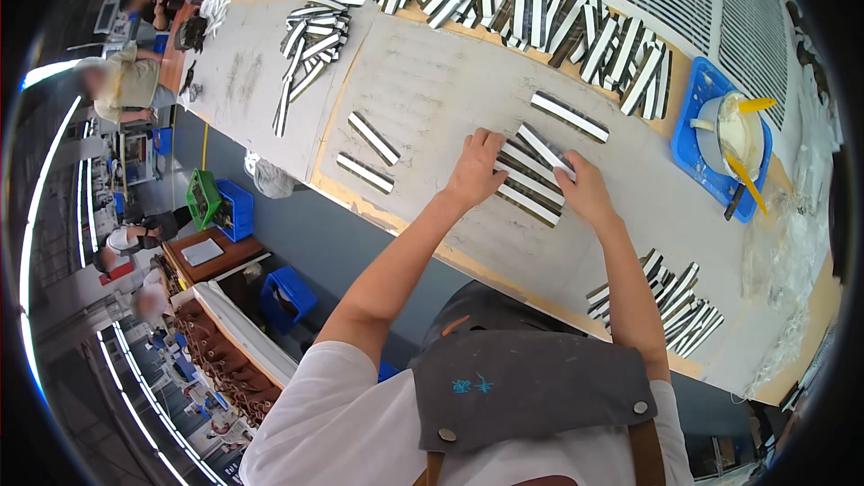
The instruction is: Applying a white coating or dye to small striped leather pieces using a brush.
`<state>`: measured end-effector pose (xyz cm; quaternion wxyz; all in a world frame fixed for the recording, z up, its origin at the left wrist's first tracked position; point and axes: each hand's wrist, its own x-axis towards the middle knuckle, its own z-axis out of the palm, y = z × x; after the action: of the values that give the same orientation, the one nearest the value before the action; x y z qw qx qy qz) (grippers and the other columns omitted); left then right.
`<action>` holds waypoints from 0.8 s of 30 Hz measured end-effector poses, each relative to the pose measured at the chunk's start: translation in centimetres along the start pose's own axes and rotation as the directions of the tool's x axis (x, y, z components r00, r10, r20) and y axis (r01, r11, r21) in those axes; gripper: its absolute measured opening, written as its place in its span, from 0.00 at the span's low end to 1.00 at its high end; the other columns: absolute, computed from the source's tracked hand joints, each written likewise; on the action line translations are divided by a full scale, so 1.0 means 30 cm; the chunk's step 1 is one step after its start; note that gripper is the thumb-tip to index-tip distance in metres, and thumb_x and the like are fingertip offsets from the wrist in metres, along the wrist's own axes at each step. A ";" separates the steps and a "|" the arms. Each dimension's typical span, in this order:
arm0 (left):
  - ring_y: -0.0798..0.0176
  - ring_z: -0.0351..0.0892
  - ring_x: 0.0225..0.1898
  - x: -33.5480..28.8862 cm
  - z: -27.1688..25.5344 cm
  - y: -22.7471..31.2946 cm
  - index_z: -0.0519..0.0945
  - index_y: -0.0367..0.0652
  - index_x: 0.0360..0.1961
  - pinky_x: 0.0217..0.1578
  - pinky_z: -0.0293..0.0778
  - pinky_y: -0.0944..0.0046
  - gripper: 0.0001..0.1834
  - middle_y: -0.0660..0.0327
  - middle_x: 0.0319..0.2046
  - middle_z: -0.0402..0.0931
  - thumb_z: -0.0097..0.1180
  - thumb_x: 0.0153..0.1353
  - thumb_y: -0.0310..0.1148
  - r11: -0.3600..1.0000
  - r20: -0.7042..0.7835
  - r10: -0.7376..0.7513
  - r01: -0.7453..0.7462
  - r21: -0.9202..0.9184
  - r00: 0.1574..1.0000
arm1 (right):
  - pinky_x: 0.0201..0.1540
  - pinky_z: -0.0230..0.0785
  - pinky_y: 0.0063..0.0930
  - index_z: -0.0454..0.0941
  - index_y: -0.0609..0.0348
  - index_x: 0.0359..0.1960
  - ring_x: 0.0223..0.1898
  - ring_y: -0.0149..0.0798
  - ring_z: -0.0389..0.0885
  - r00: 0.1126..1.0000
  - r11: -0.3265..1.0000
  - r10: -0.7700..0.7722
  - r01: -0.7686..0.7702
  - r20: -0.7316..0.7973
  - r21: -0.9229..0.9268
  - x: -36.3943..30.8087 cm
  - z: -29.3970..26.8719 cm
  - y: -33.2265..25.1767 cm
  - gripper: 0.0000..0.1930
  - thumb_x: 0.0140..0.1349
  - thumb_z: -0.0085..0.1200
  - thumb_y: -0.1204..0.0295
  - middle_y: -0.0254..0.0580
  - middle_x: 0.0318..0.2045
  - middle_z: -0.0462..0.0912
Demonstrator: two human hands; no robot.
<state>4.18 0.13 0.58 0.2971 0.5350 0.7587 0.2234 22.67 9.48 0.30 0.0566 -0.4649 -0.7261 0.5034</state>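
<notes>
Several flat black-and-white strips (529, 184) lie side by side on the grey work board in front of me. One more black-and-white strip (543, 144) rests at a slant across their upper right part. My right hand (587, 187) pinches the lower right end of this slanted strip between thumb and fingers. At the left ends of the group, my left hand (475, 169) has curled fingers and thumb closed about the strip ends, which its fingertips partly hide. A separate strip (570, 116) lies just beyond my hands, and two others (373, 139) lie to the left.
Long heaps of strips (531, 13) cover the table's far side, with smaller piles at far left (315, 40) and beside my right forearm (688, 315). At right, a blue tray (686, 139) holds a pot (740, 135) of pale paste and yellow-handled tools. Other people work at left.
</notes>
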 end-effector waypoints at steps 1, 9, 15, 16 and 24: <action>0.47 0.65 0.46 -0.001 -0.002 0.000 0.69 0.39 0.43 0.47 0.67 0.56 0.24 0.52 0.43 0.64 0.62 0.42 0.23 0.998 0.021 0.035 -0.036 0.043 0.999 | 0.37 0.68 0.33 0.73 0.64 0.37 0.33 0.47 0.76 1.000 0.998 -0.029 0.029 0.003 0.055 0.005 -0.005 0.007 0.12 0.53 0.53 0.70 0.49 0.32 0.78; 0.44 0.63 0.49 -0.021 -0.007 -0.035 0.68 0.38 0.49 0.49 0.66 0.55 0.29 0.49 0.46 0.63 0.62 0.42 0.23 1.000 0.107 -0.022 0.023 -0.003 0.994 | 0.34 0.66 0.23 0.74 0.63 0.36 0.29 0.28 0.76 0.999 0.934 -0.029 0.039 -0.033 0.356 -0.027 -0.009 0.009 0.12 0.54 0.56 0.68 0.40 0.25 0.80; 0.45 0.64 0.48 -0.030 0.005 0.021 0.68 0.40 0.49 0.49 0.66 0.56 0.30 0.49 0.46 0.62 0.62 0.41 0.23 0.971 0.162 0.066 -0.100 0.216 0.985 | 0.41 0.69 0.25 0.69 0.67 0.39 0.34 0.32 0.77 0.964 0.607 0.133 0.105 -0.231 0.788 -0.344 -0.194 0.114 0.07 0.62 0.44 0.76 0.44 0.34 0.79; 0.45 0.64 0.48 -0.026 0.004 0.023 0.67 0.40 0.49 0.50 0.66 0.56 0.30 0.49 0.46 0.62 0.62 0.41 0.23 0.962 0.200 0.052 -0.102 0.252 0.978 | 0.41 0.68 0.25 0.69 0.66 0.38 0.34 0.31 0.77 0.937 0.632 0.147 0.158 -0.317 0.759 -0.415 -0.213 0.167 0.07 0.63 0.44 0.75 0.43 0.35 0.80; 0.48 0.69 0.42 0.020 -0.032 -0.017 0.75 0.39 0.38 0.41 0.69 0.55 0.21 0.50 0.36 0.71 0.64 0.39 0.30 0.909 0.285 0.015 -0.131 0.395 0.958 | 0.31 0.56 0.14 0.76 0.61 0.36 0.27 0.18 0.63 0.670 0.775 0.529 -0.133 -0.520 0.617 -0.883 -0.179 0.506 0.07 0.62 0.46 0.72 0.29 0.28 0.76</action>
<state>3.02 0.52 0.82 0.2720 0.6394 0.7191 -0.0064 49.88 -5.34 1.25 0.3426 -0.7081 -0.3848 0.4828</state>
